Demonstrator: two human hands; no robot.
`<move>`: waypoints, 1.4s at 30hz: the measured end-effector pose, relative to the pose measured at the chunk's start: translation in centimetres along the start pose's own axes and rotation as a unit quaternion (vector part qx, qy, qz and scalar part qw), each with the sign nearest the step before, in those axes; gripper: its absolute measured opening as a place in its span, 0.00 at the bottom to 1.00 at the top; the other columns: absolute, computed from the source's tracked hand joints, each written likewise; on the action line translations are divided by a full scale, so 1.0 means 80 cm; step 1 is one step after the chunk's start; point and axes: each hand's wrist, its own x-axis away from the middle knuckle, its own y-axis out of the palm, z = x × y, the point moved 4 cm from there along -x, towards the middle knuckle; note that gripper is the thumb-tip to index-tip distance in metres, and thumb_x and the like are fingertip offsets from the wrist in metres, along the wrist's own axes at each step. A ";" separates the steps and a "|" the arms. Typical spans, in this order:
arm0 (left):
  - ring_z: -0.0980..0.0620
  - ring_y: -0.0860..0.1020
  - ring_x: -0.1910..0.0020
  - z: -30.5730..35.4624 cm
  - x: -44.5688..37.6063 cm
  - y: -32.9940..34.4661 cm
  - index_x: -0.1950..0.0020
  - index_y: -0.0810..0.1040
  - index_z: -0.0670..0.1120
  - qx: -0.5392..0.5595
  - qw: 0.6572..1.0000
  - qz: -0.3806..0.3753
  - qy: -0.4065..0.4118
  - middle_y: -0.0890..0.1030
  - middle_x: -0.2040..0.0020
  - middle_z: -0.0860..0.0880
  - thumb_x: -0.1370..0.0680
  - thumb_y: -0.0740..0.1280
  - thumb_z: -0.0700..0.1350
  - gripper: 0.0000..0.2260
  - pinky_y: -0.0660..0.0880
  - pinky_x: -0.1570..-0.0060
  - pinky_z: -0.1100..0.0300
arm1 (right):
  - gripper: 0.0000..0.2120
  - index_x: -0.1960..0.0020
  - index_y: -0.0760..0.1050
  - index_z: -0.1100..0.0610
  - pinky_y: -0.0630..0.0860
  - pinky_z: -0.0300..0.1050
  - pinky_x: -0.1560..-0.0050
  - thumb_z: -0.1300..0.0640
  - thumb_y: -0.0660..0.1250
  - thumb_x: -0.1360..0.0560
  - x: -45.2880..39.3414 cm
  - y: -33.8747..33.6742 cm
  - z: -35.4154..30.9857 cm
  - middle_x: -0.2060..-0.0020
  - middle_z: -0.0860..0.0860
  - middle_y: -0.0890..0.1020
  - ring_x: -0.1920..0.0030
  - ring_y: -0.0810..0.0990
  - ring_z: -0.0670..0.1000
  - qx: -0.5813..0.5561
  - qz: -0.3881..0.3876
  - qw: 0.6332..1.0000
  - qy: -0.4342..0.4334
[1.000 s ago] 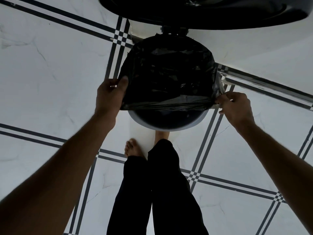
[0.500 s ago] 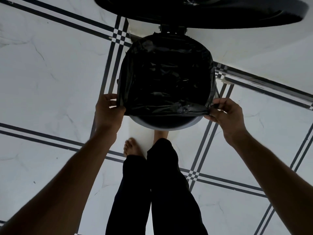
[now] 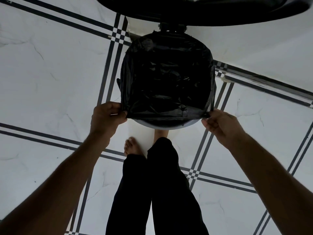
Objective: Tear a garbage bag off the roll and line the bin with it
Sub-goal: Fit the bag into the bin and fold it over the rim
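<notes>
No lettering, label, brand mark, number or sign is showing legibly anywhere in this view.
</notes>
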 end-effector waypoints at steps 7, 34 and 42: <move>0.55 0.83 0.58 0.004 -0.009 -0.004 0.54 0.82 0.48 0.027 0.996 -0.084 -0.007 0.86 0.64 0.54 0.25 0.69 0.31 0.12 0.79 0.45 0.57 | 0.11 0.56 0.74 0.58 0.70 0.37 0.70 0.64 0.57 0.17 0.002 0.023 0.014 0.68 0.51 0.75 0.70 0.69 0.47 0.014 -0.001 0.998 0.053; 0.45 0.83 0.57 0.000 0.011 0.002 0.56 0.82 0.44 -0.004 1.000 -0.021 0.008 0.84 0.61 0.44 0.26 0.71 0.35 0.04 0.82 0.49 0.53 | 0.10 0.52 0.78 0.68 0.82 0.43 0.53 0.64 0.60 0.26 0.034 0.032 0.027 0.60 0.57 0.81 0.58 0.81 0.51 0.211 0.035 0.962 -0.169; 0.45 0.84 0.57 -0.007 0.009 0.006 0.53 0.79 0.39 0.003 1.000 -0.018 -0.009 0.84 0.62 0.43 0.26 0.72 0.37 0.04 0.82 0.48 0.48 | 0.16 0.57 0.75 0.57 0.77 0.45 0.63 0.43 0.68 0.23 0.079 0.041 0.064 0.65 0.50 0.77 0.65 0.76 0.49 0.117 0.155 0.977 -0.087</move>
